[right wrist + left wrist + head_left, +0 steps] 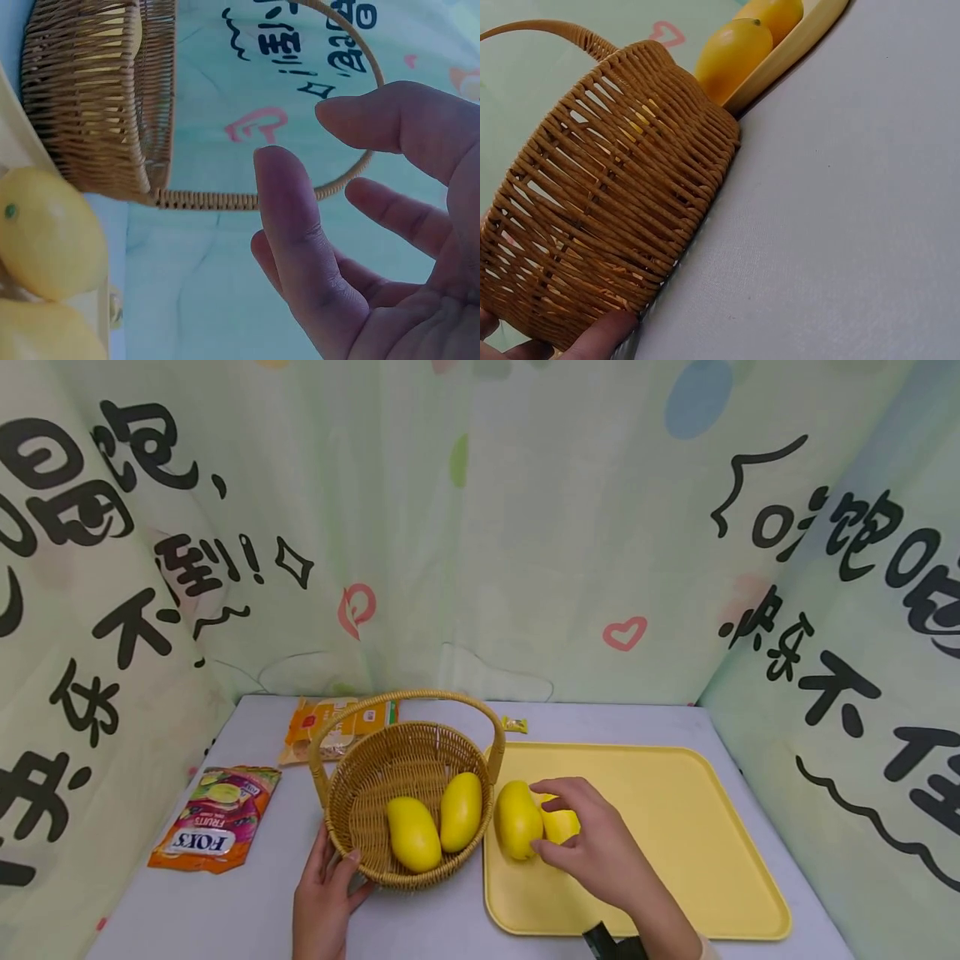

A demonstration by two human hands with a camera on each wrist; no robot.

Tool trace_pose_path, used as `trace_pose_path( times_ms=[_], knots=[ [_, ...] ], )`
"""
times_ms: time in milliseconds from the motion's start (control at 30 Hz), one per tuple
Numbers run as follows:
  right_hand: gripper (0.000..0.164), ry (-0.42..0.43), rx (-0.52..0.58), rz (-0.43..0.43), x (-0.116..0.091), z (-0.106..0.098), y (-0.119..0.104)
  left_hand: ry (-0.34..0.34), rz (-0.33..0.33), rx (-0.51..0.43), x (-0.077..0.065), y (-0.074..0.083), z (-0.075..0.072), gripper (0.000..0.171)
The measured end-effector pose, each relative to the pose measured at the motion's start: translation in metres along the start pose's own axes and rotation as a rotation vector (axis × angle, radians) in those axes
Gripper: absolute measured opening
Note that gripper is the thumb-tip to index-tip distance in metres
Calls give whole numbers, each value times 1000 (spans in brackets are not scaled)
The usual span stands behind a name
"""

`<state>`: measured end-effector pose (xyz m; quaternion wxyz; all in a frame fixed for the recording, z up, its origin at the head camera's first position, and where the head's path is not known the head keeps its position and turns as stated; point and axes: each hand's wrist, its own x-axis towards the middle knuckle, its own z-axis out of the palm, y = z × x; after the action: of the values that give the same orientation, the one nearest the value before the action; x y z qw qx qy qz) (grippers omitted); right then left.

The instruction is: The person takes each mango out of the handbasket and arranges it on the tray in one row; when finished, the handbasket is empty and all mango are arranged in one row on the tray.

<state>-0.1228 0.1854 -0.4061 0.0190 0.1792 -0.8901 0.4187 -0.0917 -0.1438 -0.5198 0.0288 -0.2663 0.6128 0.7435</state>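
Observation:
A wicker basket [367, 797] with a tall arched handle holds two yellow mangoes, one at its front [414, 835] and one at its right [461, 812]. My left hand [324, 893] grips the basket's near left side; in the left wrist view its thumb [604, 335] lies at the foot of the woven wall. Two more mangoes, a left one [518, 820] and a right one [559, 820], lie on the yellow tray [675, 835]. Over them my right hand [592, 839] is spread, thumb and fingers apart; the right wrist view shows nothing between them.
An orange and purple FOX'S fruit candy bag [217, 818] lies left of the basket. Behind the basket is an orange snack packet [303, 727], and a small yellow wrapped sweet [515, 725] sits by the tray's far edge. Printed curtains [525, 568] enclose the table.

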Motion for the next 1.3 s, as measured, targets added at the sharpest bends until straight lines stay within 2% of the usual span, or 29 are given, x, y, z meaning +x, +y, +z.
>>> trace_pose_path(
  times_ms=[133, 233, 333, 600, 967, 1300],
  knots=[
    [60, -44, -1, -83, 20, 13, -18, 4, 5, -4, -1, 1, 0, 78],
    [57, -71, -48, -161, 34, 26, -27, 5, 5, -7, -1, 1, 0, 78],
    [56, -109, -113, -201, 47, 40, -34, 8, -1, 3, -1, 1, 1, 78],
    [55, -285, -208, -143, 70, 68, -53, 7, -19, 15, 0, 1, 1, 79],
    [64, -420, -326, -95, 89, 108, -59, 21, -16, 26, 0, 2, 1, 78],
    [58, -538, -495, -77, 96, 136, -64, 21, -39, 20, 1, 2, 2, 78]
  ],
)
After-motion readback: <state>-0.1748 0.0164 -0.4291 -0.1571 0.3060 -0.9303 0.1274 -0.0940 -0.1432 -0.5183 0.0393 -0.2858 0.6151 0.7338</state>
